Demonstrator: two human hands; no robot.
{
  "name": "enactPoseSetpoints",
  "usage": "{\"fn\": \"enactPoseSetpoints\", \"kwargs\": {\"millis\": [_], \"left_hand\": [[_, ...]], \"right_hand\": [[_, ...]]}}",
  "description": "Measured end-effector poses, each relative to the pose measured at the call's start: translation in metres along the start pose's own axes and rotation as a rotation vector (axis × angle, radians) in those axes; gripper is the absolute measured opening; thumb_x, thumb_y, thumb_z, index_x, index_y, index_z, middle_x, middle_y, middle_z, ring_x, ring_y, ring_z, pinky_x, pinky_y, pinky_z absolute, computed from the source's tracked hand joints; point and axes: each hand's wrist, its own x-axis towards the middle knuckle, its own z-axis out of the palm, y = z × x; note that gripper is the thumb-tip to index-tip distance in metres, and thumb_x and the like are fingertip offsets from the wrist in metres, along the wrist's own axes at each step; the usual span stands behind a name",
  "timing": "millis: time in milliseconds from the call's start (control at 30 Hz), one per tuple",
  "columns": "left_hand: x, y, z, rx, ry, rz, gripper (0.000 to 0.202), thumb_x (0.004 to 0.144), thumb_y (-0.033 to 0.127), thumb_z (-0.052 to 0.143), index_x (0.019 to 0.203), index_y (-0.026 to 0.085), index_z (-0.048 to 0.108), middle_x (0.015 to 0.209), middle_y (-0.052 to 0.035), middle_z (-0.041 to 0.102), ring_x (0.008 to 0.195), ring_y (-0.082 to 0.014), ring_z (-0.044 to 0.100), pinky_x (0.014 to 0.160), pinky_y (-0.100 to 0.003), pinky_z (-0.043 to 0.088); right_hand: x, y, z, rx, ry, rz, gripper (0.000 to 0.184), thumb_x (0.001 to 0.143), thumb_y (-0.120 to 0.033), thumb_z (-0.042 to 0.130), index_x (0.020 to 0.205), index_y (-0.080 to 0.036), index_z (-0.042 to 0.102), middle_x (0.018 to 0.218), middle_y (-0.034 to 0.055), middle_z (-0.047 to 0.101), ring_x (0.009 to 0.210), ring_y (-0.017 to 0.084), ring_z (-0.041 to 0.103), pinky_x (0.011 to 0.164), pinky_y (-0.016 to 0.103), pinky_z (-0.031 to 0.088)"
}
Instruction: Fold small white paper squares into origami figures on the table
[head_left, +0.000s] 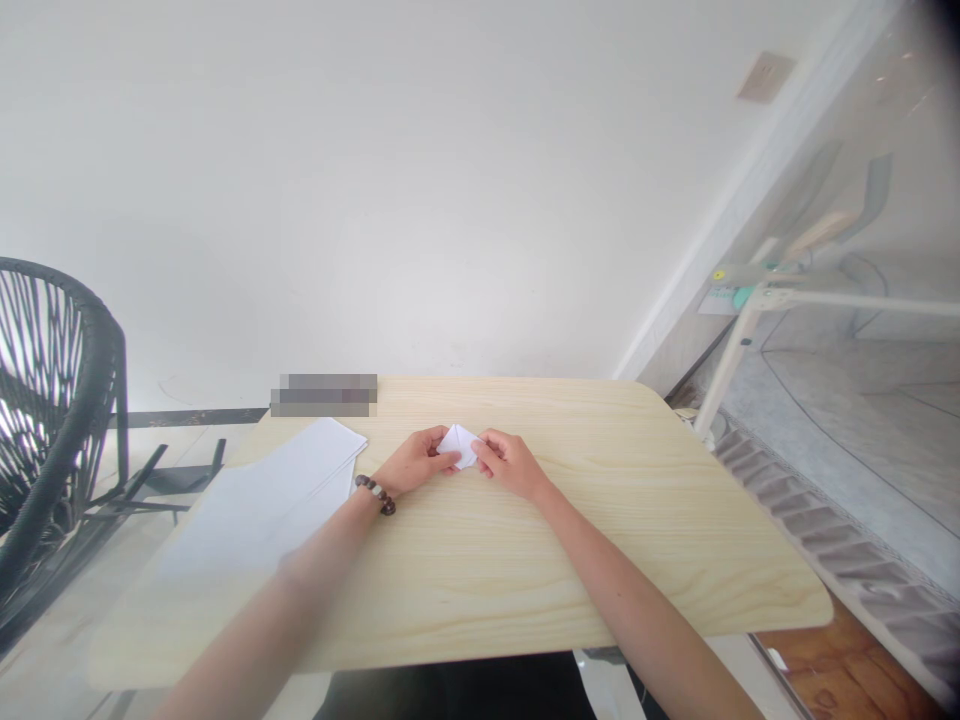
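A small piece of folded white paper (460, 443) is held between my two hands above the middle of the wooden table (600, 540). Its creases show on the side facing me. My left hand (417, 462), with a dark beaded bracelet at the wrist, pinches the paper's left side, thumb in front. On the right edge, the thumb and fingers of my right hand (510, 462) are closed around the paper. Some fingertips are hidden behind it.
White paper sheets (255, 500) lie on the table's left part. A blurred-out object (326, 395) is at the back left edge. Left of the table stands a dark woven chair (67, 400). A white metal frame (739, 350) and a bed (862, 430) are at the right.
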Motion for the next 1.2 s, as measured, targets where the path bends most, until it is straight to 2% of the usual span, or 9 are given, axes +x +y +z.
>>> {"fn": "enactPoseSetpoints", "kwargs": {"millis": [300, 500, 667, 1000, 1200], "left_hand": [[-0.0025, -0.0001, -0.0018, 0.043, 0.009, 0.003, 0.020, 0.070, 0.029, 0.051, 0.079, 0.012, 0.054, 0.074, -0.0033, 0.059, 0.066, -0.0137, 0.054, 0.062, -0.025, 0.042], [-0.0008, -0.0017, -0.0025, -0.076, -0.013, -0.025, 0.028, 0.069, 0.034, 0.054, 0.085, 0.010, 0.057, 0.077, -0.0054, 0.061, 0.072, -0.0165, 0.056, 0.067, -0.029, 0.044], [0.0006, -0.0026, -0.0018, -0.164, 0.050, -0.070, 0.038, 0.069, 0.042, 0.051, 0.089, 0.010, 0.059, 0.081, -0.0076, 0.063, 0.077, -0.0205, 0.057, 0.067, -0.032, 0.046], [-0.0004, -0.0014, -0.0012, -0.138, 0.080, -0.082, 0.035, 0.070, 0.041, 0.051, 0.084, 0.011, 0.060, 0.073, -0.0057, 0.064, 0.071, -0.0183, 0.059, 0.065, -0.029, 0.047], [-0.0001, -0.0019, -0.0016, -0.136, 0.068, -0.088, 0.037, 0.070, 0.041, 0.051, 0.088, 0.010, 0.057, 0.071, -0.0067, 0.064, 0.068, -0.0173, 0.059, 0.067, -0.030, 0.046]], "right_hand": [[-0.0013, -0.0036, -0.0007, -0.045, -0.010, -0.033, 0.029, 0.080, -0.038, 0.035, 0.063, -0.016, 0.047, 0.054, -0.0020, 0.050, 0.045, 0.006, 0.044, 0.047, 0.017, 0.036], [-0.0006, -0.0024, -0.0015, 0.016, 0.012, -0.025, 0.027, 0.080, -0.037, 0.035, 0.069, -0.017, 0.047, 0.054, -0.0022, 0.050, 0.044, 0.006, 0.044, 0.046, 0.017, 0.036], [0.0009, -0.0011, -0.0022, 0.045, 0.090, -0.014, 0.027, 0.079, -0.039, 0.035, 0.068, -0.017, 0.046, 0.052, -0.0033, 0.048, 0.042, 0.005, 0.042, 0.045, 0.017, 0.035], [0.0011, -0.0006, -0.0018, 0.087, 0.076, -0.017, 0.027, 0.079, -0.039, 0.036, 0.066, -0.017, 0.045, 0.053, -0.0033, 0.047, 0.043, 0.005, 0.042, 0.045, 0.017, 0.034], [0.0009, 0.0004, -0.0011, 0.104, 0.076, -0.007, 0.027, 0.078, -0.039, 0.037, 0.066, -0.016, 0.046, 0.052, -0.0032, 0.047, 0.042, 0.005, 0.041, 0.044, 0.017, 0.034]]}}
